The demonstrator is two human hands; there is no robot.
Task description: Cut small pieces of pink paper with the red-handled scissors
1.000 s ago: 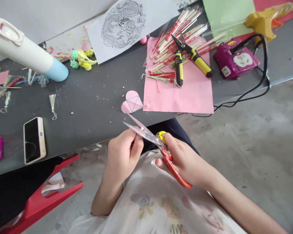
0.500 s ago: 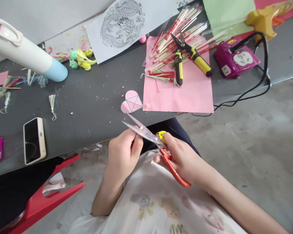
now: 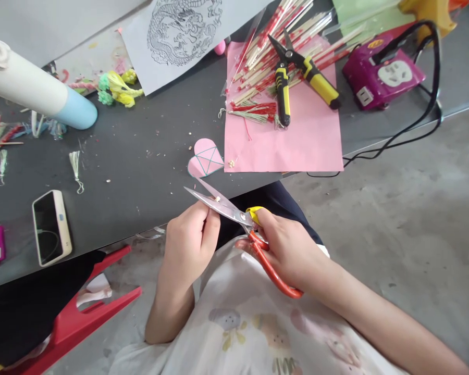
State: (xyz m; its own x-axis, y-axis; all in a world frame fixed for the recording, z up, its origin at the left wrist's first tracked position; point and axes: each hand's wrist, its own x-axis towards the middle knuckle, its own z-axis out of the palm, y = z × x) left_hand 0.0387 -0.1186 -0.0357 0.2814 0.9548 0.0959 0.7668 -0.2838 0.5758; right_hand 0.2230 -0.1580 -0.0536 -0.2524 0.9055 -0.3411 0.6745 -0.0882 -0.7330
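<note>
My right hand (image 3: 291,247) is wrapped round a pair of scissors (image 3: 274,273) with red handles and a yellow wrap on one loop. Their blades are apart and point up and left, over the table's front edge. My left hand (image 3: 185,242) is closed in a pinch right below the blades. A small pale tip (image 3: 218,199) pokes up from its fingers, between the two blades; the rest of that piece is hidden. Just beyond the blade points lies a pink paper heart (image 3: 207,157) with green lines.
On the pink sheet (image 3: 289,153) lie yellow-and-black pliers (image 3: 283,96), red-and-white sticks (image 3: 258,62) and tassels (image 3: 258,111). A purple power adapter (image 3: 379,78) with a black cord stands at right. Leftward are a phone (image 3: 50,229), a bottle (image 3: 76,107) and a tassel (image 3: 75,165). A red stool (image 3: 74,323) stands below.
The view has shifted slightly, so the table things sit a little further left and higher. Both hands and the scissors keep nearly the same pose, blades still apart around the pale tip.
</note>
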